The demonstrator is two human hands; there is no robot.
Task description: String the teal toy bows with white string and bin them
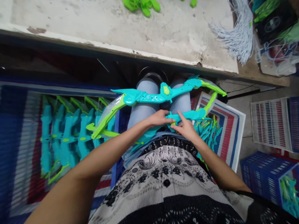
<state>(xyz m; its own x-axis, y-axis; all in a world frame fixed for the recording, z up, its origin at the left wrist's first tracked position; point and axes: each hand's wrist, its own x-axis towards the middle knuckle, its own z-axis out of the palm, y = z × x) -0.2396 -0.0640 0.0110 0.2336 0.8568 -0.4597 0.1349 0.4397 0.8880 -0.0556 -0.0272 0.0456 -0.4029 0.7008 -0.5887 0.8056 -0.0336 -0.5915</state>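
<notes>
Two turquoise and lime-green toy bows lie across my lap. The farther toy bow [151, 97] rests over my knees, its lime limbs bending back toward me at both ends. Close to my waist is the nearer toy bow [195, 115], held at its middle by both hands. My left hand [158, 118] closes on the grip from the left, with fingers by a small yellow-green part [173, 123]. From the right, my right hand [187, 127] pinches the same spot, thumb and forefinger on either side. My left forearm hides part of the nearer bow's left limb.
To the left, a striped basket [20, 149] holds a row of similar bows [66, 137]. Another striped crate [230, 124] with bow parts is at my right. Ahead, a worn table [177, 40] carries lime pieces [142, 5] and white strings [240, 34]. Blue crates [261, 174] stand far right.
</notes>
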